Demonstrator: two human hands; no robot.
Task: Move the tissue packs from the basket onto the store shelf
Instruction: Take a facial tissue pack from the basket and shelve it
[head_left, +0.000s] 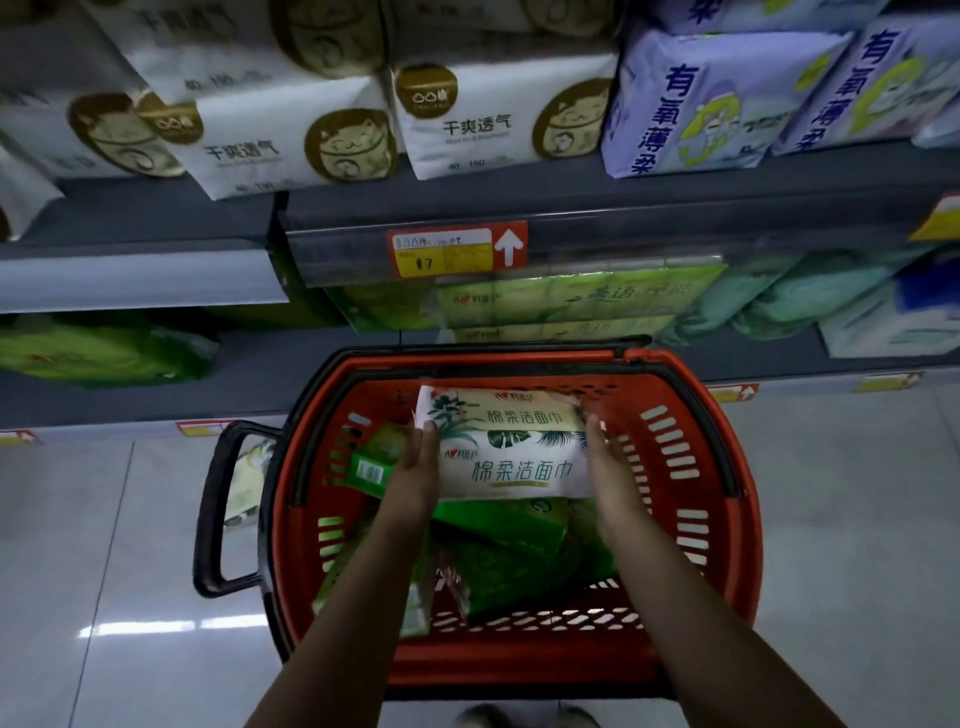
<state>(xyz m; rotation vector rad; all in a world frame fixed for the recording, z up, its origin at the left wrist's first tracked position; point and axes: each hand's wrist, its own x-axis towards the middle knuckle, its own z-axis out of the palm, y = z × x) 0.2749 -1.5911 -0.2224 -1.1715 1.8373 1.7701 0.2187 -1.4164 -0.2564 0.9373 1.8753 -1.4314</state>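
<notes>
A red plastic basket (722, 519) stands on the floor in front of the store shelf (571, 223). Over its far half is a white tissue pack (506, 447) printed with green leaves and teal characters. My left hand (413, 467) holds its left end and my right hand (608, 462) holds its right end, fingers curled round the edges. Several green tissue packs (498, 540) lie below it in the basket. More green packs (576, 301) sit on the lower shelf just behind the basket.
The upper shelf carries white packs with gold cat logos (493, 119) and purple packs (717, 104). A yellow and red price tag (457, 252) hangs on the shelf edge. The basket's black handle (218, 509) sticks out left. Pale tiled floor (104, 571) surrounds the basket.
</notes>
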